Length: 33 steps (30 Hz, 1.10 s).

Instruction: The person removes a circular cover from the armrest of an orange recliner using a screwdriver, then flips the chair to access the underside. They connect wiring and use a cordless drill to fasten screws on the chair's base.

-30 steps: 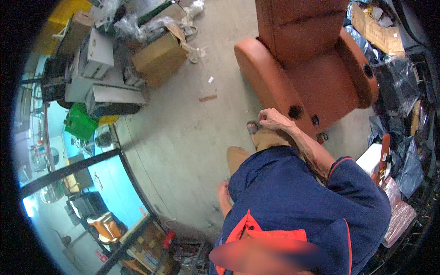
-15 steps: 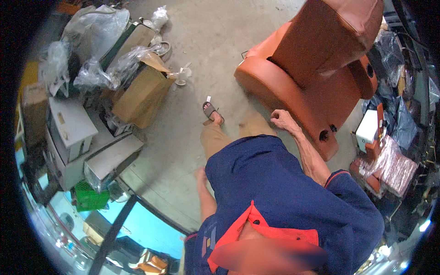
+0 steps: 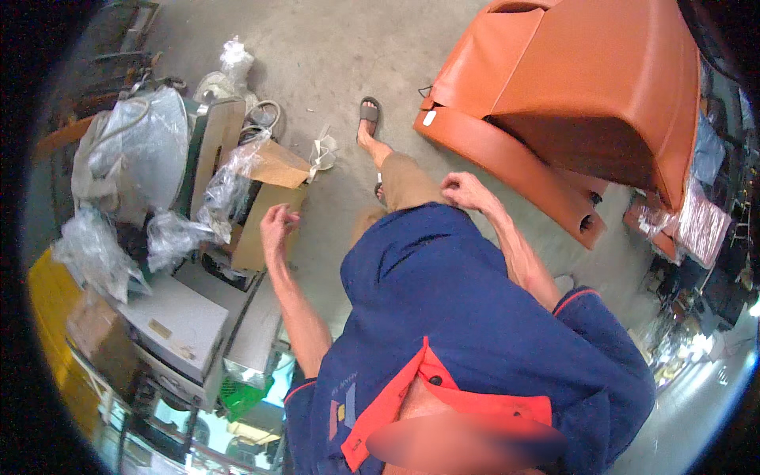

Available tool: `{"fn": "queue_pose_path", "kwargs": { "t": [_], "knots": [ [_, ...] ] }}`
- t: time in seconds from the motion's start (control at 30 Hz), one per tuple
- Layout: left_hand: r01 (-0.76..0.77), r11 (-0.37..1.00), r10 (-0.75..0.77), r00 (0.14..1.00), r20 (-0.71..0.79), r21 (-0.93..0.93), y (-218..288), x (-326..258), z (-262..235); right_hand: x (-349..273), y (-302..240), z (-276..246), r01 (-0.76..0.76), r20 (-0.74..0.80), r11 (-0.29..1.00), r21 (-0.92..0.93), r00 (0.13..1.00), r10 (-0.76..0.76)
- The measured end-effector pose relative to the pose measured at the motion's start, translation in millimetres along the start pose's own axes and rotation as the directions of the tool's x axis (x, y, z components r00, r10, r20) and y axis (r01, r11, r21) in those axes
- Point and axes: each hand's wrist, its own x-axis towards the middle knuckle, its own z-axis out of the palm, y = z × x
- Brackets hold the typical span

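Observation:
My left hand [image 3: 279, 228] is raised at the left, its fingers loosely bent and apart, holding nothing. From this view it overlaps a brown cardboard box [image 3: 252, 229], and I cannot tell whether they touch. Over my thigh in tan shorts [image 3: 408, 180] hangs my right hand [image 3: 467, 191], bare and loosely curled, with nothing visible in it. Beyond that hand stands a large orange-brown leather recliner armchair [image 3: 570, 87], with its near armrest [image 3: 507, 170] angled toward me. A gap of floor shows between hand and armrest.
At the left lie a plastic-wrapped round piece [image 3: 131, 146], crumpled clear plastic [image 3: 99, 249], a grey cabinet [image 3: 178, 324] and a green crate [image 3: 244, 396]. A white crumpled piece [image 3: 322, 153] is on the concrete floor [image 3: 317, 55]. Foil-wrapped parts [image 3: 701, 226] sit at the right.
I have stepped forward, one sandalled foot now well ahead. My left hand has swung up and forward from beside my body. The armchair shows more of its back, and the left-hand pile is nearer.

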Motion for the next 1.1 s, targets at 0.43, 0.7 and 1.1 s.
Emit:
{"fn": "queue_pose_path", "kwargs": {
  "t": [0.43,0.7,1.1],
  "knots": [
    [-0.39,0.704,0.231,0.916,0.328,0.594,176.1,182.6,137.0,122.4,-65.5,-18.9,-0.334,-0.128,0.925,0.182,0.925,0.359],
    [-0.617,0.061,-0.041,0.784,0.62,0.785,296.5,295.9,142.7,170.9,-128.7,-7.7,-0.255,-0.212,0.707,0.66,0.839,0.501],
    [-0.88,-0.147,-0.566,0.449,0.691,0.452,482.8,389.1,282.5,266.3,-171.5,38.5,0.164,-0.098,-0.031,0.986,0.717,0.69]
  ]
}}
